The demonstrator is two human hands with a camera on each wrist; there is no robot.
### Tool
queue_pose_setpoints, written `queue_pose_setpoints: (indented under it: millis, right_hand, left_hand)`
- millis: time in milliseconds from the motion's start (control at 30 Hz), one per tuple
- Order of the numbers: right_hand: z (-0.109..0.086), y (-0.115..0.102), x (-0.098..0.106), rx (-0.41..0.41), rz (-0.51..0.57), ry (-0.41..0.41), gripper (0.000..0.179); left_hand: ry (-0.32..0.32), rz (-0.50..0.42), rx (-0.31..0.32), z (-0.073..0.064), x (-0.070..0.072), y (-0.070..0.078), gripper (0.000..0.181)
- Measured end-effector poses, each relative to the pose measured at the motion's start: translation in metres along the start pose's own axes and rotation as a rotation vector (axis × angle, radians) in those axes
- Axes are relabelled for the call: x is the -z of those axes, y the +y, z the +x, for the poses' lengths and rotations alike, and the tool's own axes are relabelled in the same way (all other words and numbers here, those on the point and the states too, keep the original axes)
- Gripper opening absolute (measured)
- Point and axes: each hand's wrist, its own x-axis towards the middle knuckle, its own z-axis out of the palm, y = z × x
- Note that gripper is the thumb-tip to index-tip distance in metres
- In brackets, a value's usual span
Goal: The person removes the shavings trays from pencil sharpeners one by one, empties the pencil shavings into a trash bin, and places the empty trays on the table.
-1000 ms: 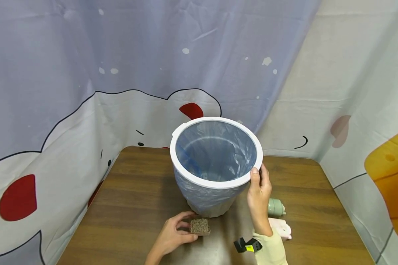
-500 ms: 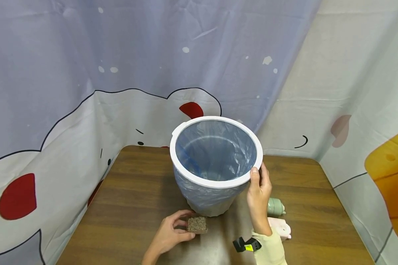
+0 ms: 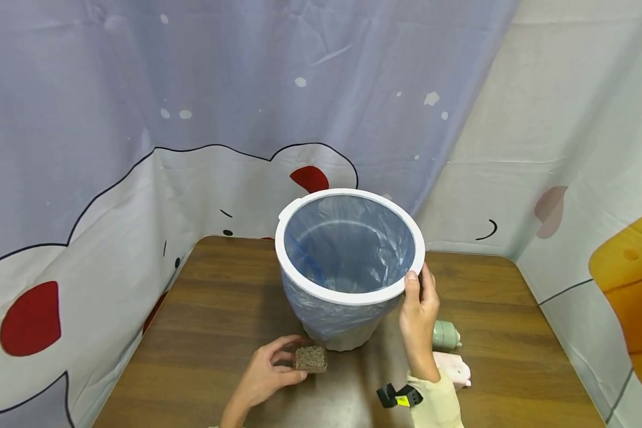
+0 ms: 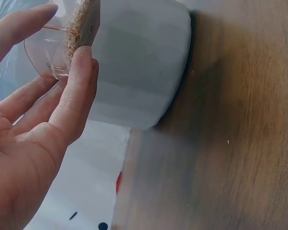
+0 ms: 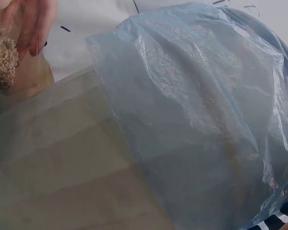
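Observation:
My left hand (image 3: 263,371) holds a small clear container (image 4: 38,50) between thumb and fingers. Brown shaving-like bits (image 3: 311,359) show in it, packed along one side in the left wrist view. It is held by the front left of the bin's base. The trash bin (image 3: 348,340) has a white rim (image 3: 321,291) and a translucent blue liner bag (image 5: 182,105) folded over its outside. On the bin's right side, my right hand (image 3: 419,321) grips the rim, thumb on top and fingers beneath. Inside the bin, only the liner shows.
To the right of my right forearm lie a green cylindrical item (image 3: 446,335) and a pale pink one (image 3: 453,368), the latter partly hidden by the sleeve. A printed curtain (image 3: 235,89) surrounds the wooden table (image 3: 208,309) at the back and sides.
My left hand has shifted leftward with the clear container, which now sits a little further from the middle of the bin's base. The right hand and bin stay put.

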Motion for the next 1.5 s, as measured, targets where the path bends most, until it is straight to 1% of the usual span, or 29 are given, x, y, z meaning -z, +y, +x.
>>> queue_pose_setpoints:
  millis: [167,267,433,567,667,767,1000,1267,1500]
  right_hand:
    - [0.0,0.001,0.001,-0.013,-0.007,-0.002,0.041]
    - [-0.001,0.001,0.001,-0.013,-0.004,-0.001,0.041]
    - [-0.001,0.0,0.0,-0.013,-0.002,0.002,0.041]
    - [-0.001,0.0,-0.001,-0.022,0.007,0.002,0.041]
    - [-0.001,0.0,-0.001,-0.023,0.012,0.001,0.041]
    - [0.0,-0.002,-0.001,-0.024,0.016,0.004,0.041]
    - [-0.001,-0.002,-0.001,-0.033,0.042,0.002,0.041]
    - [-0.002,-0.001,-0.002,-0.041,0.058,0.01,0.041]
    - [-0.001,-0.001,-0.001,-0.028,0.046,0.006,0.041]
  left_hand:
    - [0.002,-0.01,-0.006,0.001,0.002,0.003,0.064]
    - [0.015,-0.025,-0.015,0.001,0.004,0.006,0.064]
    - [0.034,-0.035,-0.012,-0.002,0.009,0.009,0.066]
    - [0.034,-0.023,-0.007,-0.004,0.012,0.01,0.066]
    - [0.031,-0.037,-0.01,-0.004,0.014,0.011,0.066]
    - [0.029,-0.053,-0.025,-0.003,0.015,0.014,0.065]
    - [0.037,-0.054,-0.063,-0.005,0.019,0.024,0.064]
    - [0.087,-0.058,-0.125,-0.008,0.022,0.031,0.062]
    - [0.086,-0.051,-0.124,-0.008,0.024,0.034,0.062]
